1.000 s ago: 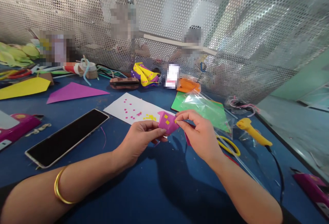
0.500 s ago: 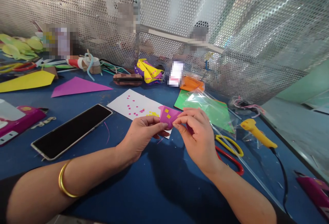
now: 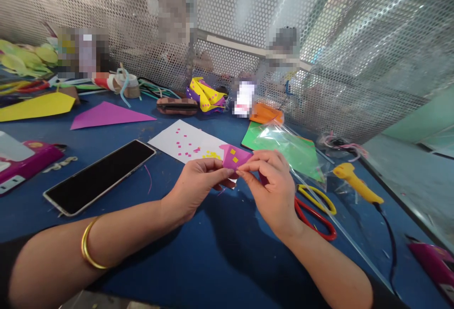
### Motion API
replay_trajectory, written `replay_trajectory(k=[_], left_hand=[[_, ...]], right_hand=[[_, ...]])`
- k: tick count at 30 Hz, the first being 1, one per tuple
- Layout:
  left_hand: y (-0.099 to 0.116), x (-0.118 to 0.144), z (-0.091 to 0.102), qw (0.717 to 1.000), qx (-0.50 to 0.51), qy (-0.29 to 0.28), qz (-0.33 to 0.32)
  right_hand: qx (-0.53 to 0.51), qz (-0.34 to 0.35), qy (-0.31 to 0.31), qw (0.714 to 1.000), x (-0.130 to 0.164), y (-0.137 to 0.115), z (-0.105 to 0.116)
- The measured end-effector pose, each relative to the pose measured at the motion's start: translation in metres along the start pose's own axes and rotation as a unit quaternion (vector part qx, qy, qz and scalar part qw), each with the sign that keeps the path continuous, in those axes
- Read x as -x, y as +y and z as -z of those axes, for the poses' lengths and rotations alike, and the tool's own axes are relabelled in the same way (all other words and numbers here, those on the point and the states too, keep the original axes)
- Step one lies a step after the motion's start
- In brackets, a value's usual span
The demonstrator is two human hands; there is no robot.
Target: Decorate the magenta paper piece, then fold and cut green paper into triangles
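A folded purple paper piece [image 3: 236, 157] with two yellow squares on it is held up between my hands. My left hand [image 3: 200, 181] pinches its lower left edge between thumb and fingers. At its lower right, my right hand [image 3: 271, 188] grips the same piece with thumb and fingertips together. Behind the piece lies a white sheet [image 3: 173, 141], scattered with small pink and yellow squares; my left hand hides part of it. Beyond my right wrist rest scissors [image 3: 328, 227] with red and yellow handles, partly covered by that hand.
A phone [image 3: 101, 176] lies left, near purple paper [image 3: 109, 116] and yellow paper [image 3: 39, 106]. Green sheets [image 3: 301, 158] under clear plastic and a yellow glue gun [image 3: 358, 184] with a cord are at right. A yellow-purple paper craft [image 3: 205, 95] stands against the perforated metal screen [image 3: 227, 16].
Both hands keep their hold on the purple paper piece, and my right fingertips have shifted slightly left along its lower edge. The view has tilted a little.
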State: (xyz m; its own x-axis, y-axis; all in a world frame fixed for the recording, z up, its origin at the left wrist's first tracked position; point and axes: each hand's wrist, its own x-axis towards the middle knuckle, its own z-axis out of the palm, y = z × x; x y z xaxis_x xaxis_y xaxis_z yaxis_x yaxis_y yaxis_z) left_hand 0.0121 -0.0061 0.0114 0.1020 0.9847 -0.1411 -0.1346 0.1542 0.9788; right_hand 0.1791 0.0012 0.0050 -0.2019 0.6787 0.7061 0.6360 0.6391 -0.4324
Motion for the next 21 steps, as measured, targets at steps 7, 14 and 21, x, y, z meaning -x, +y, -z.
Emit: replay_trajectory(k=[7,14,21], left_hand=[[-0.0011,-0.0001,0.0013,1.000,-0.004,-0.009,-0.002],[-0.0012,0.0007,0.0012,1.000,0.001,-0.014,-0.003],[-0.0017,0.0008,-0.0002,1.000,0.002,-0.012,-0.003]], right_hand=[[-0.010,-0.011,0.010,1.000,0.0019,-0.0027,-0.0012],[-0.007,-0.026,0.025,0.999,0.0026,-0.0046,-0.0029],[-0.034,-0.037,0.036,0.998,0.0031,-0.0083,-0.0020]])
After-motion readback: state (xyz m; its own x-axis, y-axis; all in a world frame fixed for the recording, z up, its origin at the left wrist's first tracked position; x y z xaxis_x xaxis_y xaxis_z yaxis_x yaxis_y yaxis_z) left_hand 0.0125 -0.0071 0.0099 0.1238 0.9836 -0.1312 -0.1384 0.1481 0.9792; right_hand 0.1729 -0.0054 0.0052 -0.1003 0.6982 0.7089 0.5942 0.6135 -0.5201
